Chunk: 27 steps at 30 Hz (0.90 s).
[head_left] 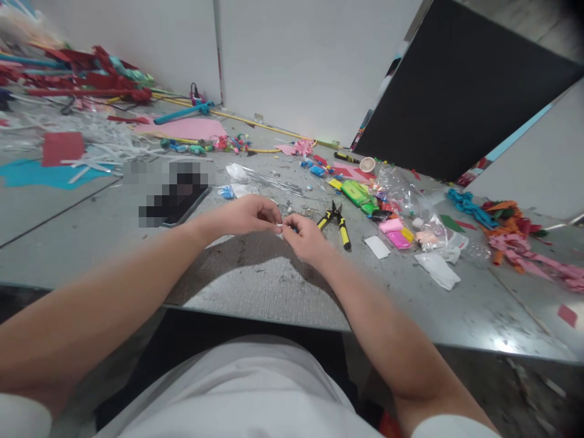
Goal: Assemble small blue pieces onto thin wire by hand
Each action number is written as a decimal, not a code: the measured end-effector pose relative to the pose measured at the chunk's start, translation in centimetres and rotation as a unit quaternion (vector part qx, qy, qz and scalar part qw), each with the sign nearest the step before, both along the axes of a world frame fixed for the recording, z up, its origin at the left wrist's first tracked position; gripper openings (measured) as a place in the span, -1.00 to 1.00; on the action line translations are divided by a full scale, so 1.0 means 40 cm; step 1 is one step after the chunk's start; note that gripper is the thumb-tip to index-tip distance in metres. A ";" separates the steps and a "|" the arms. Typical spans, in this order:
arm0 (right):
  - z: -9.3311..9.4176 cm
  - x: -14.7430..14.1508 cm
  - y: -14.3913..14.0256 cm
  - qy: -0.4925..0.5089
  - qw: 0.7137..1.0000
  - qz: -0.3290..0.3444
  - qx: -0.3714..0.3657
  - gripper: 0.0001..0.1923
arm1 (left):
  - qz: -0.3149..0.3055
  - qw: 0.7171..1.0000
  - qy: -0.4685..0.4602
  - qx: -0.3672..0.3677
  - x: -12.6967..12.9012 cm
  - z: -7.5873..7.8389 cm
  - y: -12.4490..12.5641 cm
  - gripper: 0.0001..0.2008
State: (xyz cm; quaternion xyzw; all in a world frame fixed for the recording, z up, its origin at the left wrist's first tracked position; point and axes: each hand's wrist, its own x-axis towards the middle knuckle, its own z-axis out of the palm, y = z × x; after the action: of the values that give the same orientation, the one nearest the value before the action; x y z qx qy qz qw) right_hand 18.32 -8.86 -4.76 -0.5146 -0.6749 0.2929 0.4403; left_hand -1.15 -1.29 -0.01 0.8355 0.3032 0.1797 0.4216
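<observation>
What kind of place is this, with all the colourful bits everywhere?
Probably a craft workshop. Coloured paper strips and scraps litter the grey table, yellow-handled cutters lie nearby, and both hands, left hand and right hand, pinch a tiny white piece.

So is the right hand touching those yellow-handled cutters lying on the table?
Apart. The head view shows the right hand pinching a small white piece together with the left hand, and bare grey table shows between it and the yellow-handled cutters.

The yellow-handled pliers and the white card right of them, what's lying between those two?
Head view: only bare grey table between the pliers and the white card.
</observation>
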 end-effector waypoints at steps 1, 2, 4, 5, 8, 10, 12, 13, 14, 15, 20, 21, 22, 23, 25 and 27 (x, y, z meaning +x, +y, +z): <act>-0.002 0.004 0.004 0.013 1.000 -0.018 -0.007 -0.78 | 0.002 1.000 0.008 0.005 0.000 0.002 -0.001 -0.68; -0.004 0.010 0.010 0.037 0.998 -0.041 -0.015 -0.78 | 0.007 1.000 0.016 0.012 0.000 0.004 -0.002 -0.69; -0.003 0.025 0.022 0.109 0.989 -0.092 -0.036 -0.76 | 0.020 0.999 0.035 0.028 -0.003 0.002 0.005 -0.70; -0.002 0.032 0.028 0.140 0.982 -0.116 -0.047 -0.75 | 0.028 0.998 0.047 0.042 -0.006 -0.002 0.012 -0.72; 0.004 0.047 0.043 0.210 0.961 -0.156 -0.094 -0.74 | 0.068 0.986 0.086 0.127 -0.020 -0.022 0.047 -0.76; 0.004 0.045 0.049 0.227 0.954 -0.154 -0.124 -0.73 | 0.102 0.968 0.126 0.193 -0.031 -0.036 0.073 -0.81; 0.000 0.037 0.050 0.230 0.954 -0.132 -0.140 -0.71 | 0.119 0.954 0.169 0.216 -0.038 -0.043 0.090 -0.78; -0.003 0.031 0.049 0.231 0.955 -0.118 -0.144 -0.70 | 0.123 0.950 0.186 0.220 -0.040 -0.043 0.095 -0.74; -0.005 0.026 0.047 0.233 0.955 -0.103 -0.148 -0.70 | 0.123 0.947 0.194 0.226 -0.041 -0.041 0.096 -0.68; -0.007 0.021 0.045 0.236 0.955 -0.092 -0.152 -0.71 | 0.120 0.945 0.192 0.237 -0.040 -0.038 0.094 -0.64; -0.006 0.001 0.031 0.245 0.952 -0.050 -0.174 -0.78 | 0.057 0.966 0.061 0.245 -0.021 -0.018 0.052 -0.56; -0.005 -0.002 0.029 0.244 0.952 -0.041 -0.178 -0.81 | 0.034 0.974 0.038 0.223 -0.017 -0.015 0.041 -0.57; -0.005 -0.005 0.028 0.241 0.953 -0.032 -0.183 -0.83 | 0.010 0.979 0.025 0.202 -0.012 -0.012 0.030 -0.58; -0.005 -0.008 0.027 0.238 0.953 -0.025 -0.184 -0.85 | -0.008 0.982 0.020 0.185 -0.008 -0.010 0.020 -0.59; -0.007 -0.012 0.027 0.235 0.955 -0.016 -0.180 -0.90 | -0.019 0.986 0.021 0.165 -0.001 -0.009 0.007 -0.63; -0.008 -0.014 0.027 0.237 0.956 -0.007 -0.171 -0.91 | -0.008 0.987 0.017 0.161 0.003 -0.012 0.003 -0.66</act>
State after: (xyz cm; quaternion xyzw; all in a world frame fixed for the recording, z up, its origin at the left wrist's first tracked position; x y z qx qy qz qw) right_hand 17.78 -7.76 -5.10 -0.5031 -0.4873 0.5144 0.4949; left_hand -1.04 -1.16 -0.51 0.8979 0.2709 0.2085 0.2773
